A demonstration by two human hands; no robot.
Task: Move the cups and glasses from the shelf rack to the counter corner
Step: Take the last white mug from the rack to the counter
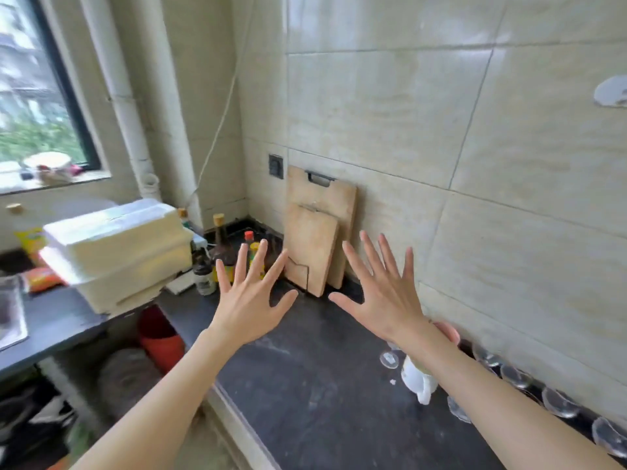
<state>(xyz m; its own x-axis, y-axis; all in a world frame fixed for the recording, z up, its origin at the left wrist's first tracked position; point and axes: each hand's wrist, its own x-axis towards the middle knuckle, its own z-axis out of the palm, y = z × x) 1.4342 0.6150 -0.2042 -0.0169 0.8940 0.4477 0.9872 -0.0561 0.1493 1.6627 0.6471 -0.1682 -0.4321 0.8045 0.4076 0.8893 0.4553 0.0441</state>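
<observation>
Left hand (249, 300): fingers spread wide, holding nothing; raised above the table (322, 385)
Right hand (383, 293): likewise splayed, empty
Glasses (515, 374): upturned in a row along the wall, probably to keep them clear of the edge
White cup (415, 381): beside them, partly behind the right forearm
Shelf rack: not in view

I assess this as a home kitchen: beige glazed wall tiles (390, 106), a dark stone counter (325, 385) beneath my hands, two wooden chopping boards (317, 232) leaning ahead of them, brown sauce bottles (220, 244) beyond my left hand.
</observation>
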